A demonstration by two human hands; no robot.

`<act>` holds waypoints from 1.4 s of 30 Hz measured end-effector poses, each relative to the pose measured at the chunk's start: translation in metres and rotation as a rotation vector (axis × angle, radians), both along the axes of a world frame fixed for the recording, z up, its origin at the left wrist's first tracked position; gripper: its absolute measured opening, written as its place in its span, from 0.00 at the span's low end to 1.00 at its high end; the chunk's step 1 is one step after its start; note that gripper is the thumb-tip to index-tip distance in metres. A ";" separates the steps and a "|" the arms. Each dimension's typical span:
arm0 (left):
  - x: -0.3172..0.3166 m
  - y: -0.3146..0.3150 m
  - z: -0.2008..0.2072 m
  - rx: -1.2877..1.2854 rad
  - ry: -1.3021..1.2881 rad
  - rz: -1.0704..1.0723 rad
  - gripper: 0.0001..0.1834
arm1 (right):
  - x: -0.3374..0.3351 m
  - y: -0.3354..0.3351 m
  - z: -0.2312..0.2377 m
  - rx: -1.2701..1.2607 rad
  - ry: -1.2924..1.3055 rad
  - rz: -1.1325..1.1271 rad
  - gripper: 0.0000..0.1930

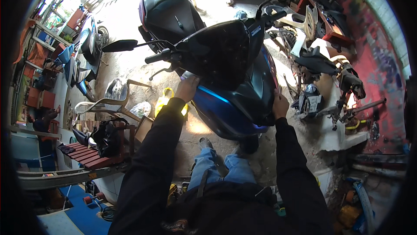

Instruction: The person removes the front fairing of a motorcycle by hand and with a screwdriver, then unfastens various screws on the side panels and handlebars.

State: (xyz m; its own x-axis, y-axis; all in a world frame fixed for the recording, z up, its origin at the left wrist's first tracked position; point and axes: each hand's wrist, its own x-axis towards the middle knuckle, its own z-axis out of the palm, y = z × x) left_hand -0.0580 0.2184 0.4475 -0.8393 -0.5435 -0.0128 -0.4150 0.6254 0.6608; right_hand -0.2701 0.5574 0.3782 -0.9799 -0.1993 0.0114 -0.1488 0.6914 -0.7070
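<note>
A dark scooter (226,122) stands in front of me with its nose toward me, blue and black on its front. My left hand (188,88) is closed at the edge of the front panel (216,95), below the brake lever (160,73). On the opposite edge of the panel, my right hand (280,105) grips the side, its fingertips partly hidden. Above both hands are the black front cover (219,52) and the handlebar grip (157,57). The seat (171,13) lies beyond, with a small slim object (178,21) on it.
At left are a plastic chair (114,101), a yellow bag (164,100), a slatted red bench (93,153) with a black bag, and another motorbike (80,72). Loose motorcycle parts (317,61) crowd the right side beside a red wall (369,57). A mirror (120,45) sticks out leftward.
</note>
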 end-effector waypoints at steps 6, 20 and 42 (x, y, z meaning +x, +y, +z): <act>-0.001 0.007 -0.010 -0.098 0.168 -0.053 0.11 | -0.006 0.001 -0.005 0.013 -0.024 -0.015 0.35; 0.000 -0.003 -0.002 0.011 0.159 -0.166 0.12 | -0.018 -0.004 0.023 0.205 -0.133 0.077 0.35; 0.009 0.013 -0.011 -0.078 0.190 -0.049 0.10 | 0.020 0.010 0.006 -0.104 0.061 0.002 0.27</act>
